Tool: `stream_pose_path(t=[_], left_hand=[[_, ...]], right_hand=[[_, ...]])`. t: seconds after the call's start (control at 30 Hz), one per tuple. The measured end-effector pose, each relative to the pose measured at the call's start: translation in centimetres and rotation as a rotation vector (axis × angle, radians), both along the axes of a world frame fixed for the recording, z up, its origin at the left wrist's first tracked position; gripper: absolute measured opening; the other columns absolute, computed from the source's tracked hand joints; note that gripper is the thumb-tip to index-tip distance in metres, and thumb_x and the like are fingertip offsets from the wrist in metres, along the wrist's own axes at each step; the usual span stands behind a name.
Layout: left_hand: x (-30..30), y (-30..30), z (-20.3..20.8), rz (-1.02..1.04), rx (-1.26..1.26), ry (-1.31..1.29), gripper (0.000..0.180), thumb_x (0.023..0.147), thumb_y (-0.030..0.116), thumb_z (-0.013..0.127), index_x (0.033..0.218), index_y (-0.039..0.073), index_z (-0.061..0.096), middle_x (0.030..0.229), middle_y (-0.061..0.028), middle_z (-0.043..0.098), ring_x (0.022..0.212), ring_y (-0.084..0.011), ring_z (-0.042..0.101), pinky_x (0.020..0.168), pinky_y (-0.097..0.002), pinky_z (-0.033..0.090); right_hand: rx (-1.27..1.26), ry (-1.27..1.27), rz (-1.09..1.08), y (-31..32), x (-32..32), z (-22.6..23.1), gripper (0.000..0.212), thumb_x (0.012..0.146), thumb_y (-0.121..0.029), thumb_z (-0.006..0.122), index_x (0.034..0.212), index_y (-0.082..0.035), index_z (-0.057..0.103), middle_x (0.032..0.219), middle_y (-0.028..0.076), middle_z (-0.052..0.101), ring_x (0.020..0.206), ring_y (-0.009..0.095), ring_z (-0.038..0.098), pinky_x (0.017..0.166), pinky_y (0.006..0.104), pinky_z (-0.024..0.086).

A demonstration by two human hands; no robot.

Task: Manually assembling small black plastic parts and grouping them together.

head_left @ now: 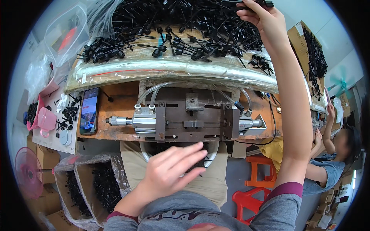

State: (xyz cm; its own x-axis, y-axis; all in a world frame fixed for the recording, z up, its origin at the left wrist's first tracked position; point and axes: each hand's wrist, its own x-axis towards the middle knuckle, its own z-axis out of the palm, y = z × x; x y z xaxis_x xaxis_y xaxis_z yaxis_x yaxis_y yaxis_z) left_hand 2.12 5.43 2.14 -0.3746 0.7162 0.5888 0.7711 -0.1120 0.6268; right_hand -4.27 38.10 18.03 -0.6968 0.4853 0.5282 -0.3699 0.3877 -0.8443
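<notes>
My right hand [266, 21] is raised at the far right end of a pile of black parts [173, 15], fingers closed on a black plastic part [265, 4]. The pile's parts have a round knobbed head and a thin stem. Low in front of the metal clamping fixture [190, 134], my left hand [173, 165] is open, its fingers stretched out and holding nothing. Beneath it, a bowl with a pale rim [211, 158] sits at my lap with black parts inside, partly hidden. A small dark block [193, 124] sits at the fixture's centre between two pneumatic cylinders.
A plastic-wrapped padded edge [173, 71] fronts the pile. A phone [89, 111] and a pink cup [47, 118] are at left. Lined boxes [104, 184] hold more black parts. Red stools [250, 200] stand at lower right; a co-worker [327, 165] sits beyond. Air tubes [154, 90] loop behind the fixture.
</notes>
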Motion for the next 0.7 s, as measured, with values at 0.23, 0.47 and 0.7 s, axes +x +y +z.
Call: stream_pose_path(t=[0.23, 0.47, 0.7], left_hand=[[-1.6, 0.8, 1.7, 0.249, 0.31, -0.338, 0.046, 0.071, 0.002, 0.08, 0.114, -0.002, 0.066, 0.123, -0.0202, 0.062, 0.105, -0.0283, 0.064, 0.083, -0.0333, 0.056], [-2.9, -0.6, 1.9, 0.089, 0.124, -0.084, 0.048, 0.07, 0.003, 0.08, 0.116, -0.001, 0.067, 0.121, -0.0188, 0.064, 0.103, -0.0268, 0.065, 0.082, -0.0327, 0.056], [-1.6, -0.9, 1.4, -0.009, -0.005, -0.12, 0.043, 0.061, 0.009, 0.083, 0.103, 0.003, 0.074, 0.104, -0.0117, 0.07, 0.089, -0.0222, 0.068, 0.072, -0.0297, 0.056]], right_hand=[[-0.114, -0.063, 0.241, -5.0, 3.5, -3.6, 0.02, 0.085, -0.018, 0.072, 0.093, -0.002, 0.064, 0.085, 0.009, 0.069, 0.06, 0.013, 0.063, 0.057, 0.0263, 0.051], [-0.528, -0.516, 0.554, -13.1, 11.5, -9.4, 0.014, 0.088, -0.008, 0.07, 0.096, -0.001, 0.059, 0.08, 0.007, 0.065, 0.058, 0.01, 0.061, 0.054, 0.0217, 0.048], [-0.66, -0.579, 0.547, -13.0, 13.4, -12.1, 0.013, 0.088, -0.009, 0.07, 0.093, 0.0, 0.063, 0.077, 0.003, 0.062, 0.055, 0.008, 0.057, 0.051, 0.0211, 0.044]])
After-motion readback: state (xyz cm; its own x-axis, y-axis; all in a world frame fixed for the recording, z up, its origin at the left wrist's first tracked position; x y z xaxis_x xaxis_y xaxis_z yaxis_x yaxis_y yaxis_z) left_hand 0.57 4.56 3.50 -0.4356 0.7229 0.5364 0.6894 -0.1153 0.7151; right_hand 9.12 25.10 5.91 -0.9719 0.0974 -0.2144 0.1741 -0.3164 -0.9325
